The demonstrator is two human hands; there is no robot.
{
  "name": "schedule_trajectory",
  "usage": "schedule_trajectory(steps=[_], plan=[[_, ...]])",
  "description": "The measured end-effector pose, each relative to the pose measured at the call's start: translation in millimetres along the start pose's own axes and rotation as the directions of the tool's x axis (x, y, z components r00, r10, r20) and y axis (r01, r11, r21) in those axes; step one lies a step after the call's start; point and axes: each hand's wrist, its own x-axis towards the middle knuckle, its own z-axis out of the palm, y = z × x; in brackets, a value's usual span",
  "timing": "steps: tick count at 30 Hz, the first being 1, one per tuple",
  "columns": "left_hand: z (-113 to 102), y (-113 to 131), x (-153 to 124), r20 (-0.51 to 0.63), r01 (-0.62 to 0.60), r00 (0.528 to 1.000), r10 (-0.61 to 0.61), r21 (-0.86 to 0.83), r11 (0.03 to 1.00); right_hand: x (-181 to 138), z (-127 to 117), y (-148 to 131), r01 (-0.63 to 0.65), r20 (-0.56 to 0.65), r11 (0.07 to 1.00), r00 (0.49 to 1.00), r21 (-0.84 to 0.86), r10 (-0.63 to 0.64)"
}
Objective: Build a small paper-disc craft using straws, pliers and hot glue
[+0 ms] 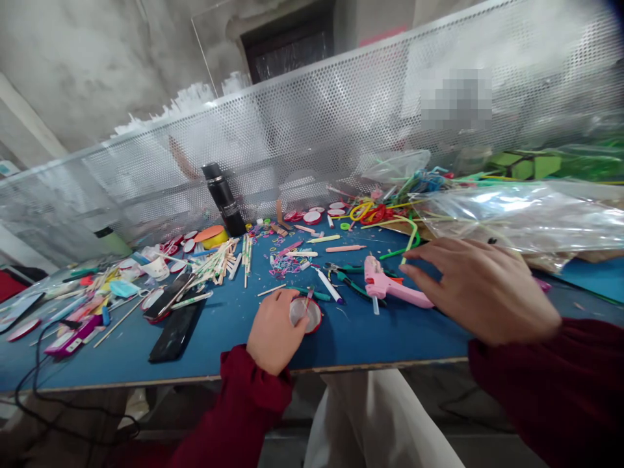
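Observation:
My left hand [273,328] is closed around a small round lid with a red rim [306,314] that rests on the blue tabletop [224,325] near the front edge. A thin stick lies across the lid. My right hand [480,286] hovers with fingers spread, palm down, just right of a pink glue gun [390,286] lying on the table. The fingertips are close to the gun's body but I cannot tell if they touch it. Both arms wear dark red sleeves.
Green-handled pliers [348,276], pens and sticks lie behind the lid. A black flask [224,198] stands by the perforated metal screen [341,117]. Two dark phones [175,318], wooden sticks [219,260], red lids and clutter sit left. Plastic bags [526,214] and coloured straws fill the right.

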Motion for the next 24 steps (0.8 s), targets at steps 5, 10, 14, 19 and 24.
schedule_trajectory(steps=[5,10,14,19,24], plan=[[-2.0,4.8,-4.6,0.043,-0.029,0.999,0.031,-0.032,0.999,0.5,0.3,-2.7,0.007,0.018,1.0,1.0,0.023,-0.007],[-5.4,0.5,-11.9,0.109,-0.076,0.991,0.08,-0.041,0.996,-2.1,-0.7,-1.6,0.02,0.011,0.999,1.0,0.029,-0.02],[-2.1,-0.8,-11.2,0.092,-0.049,0.994,0.052,-0.034,0.998,-5.9,0.4,-3.5,0.018,-0.017,0.998,1.0,0.053,-0.017],[5.3,1.2,-8.7,0.032,-0.003,0.999,0.004,-0.026,1.0,-7.7,1.5,-4.4,0.013,-0.014,0.997,1.0,0.075,-0.012],[8.5,5.6,-7.9,0.011,-0.005,1.0,0.005,-0.009,1.0,-8.5,3.9,0.5,0.036,-0.036,0.997,0.999,0.073,-0.034]])
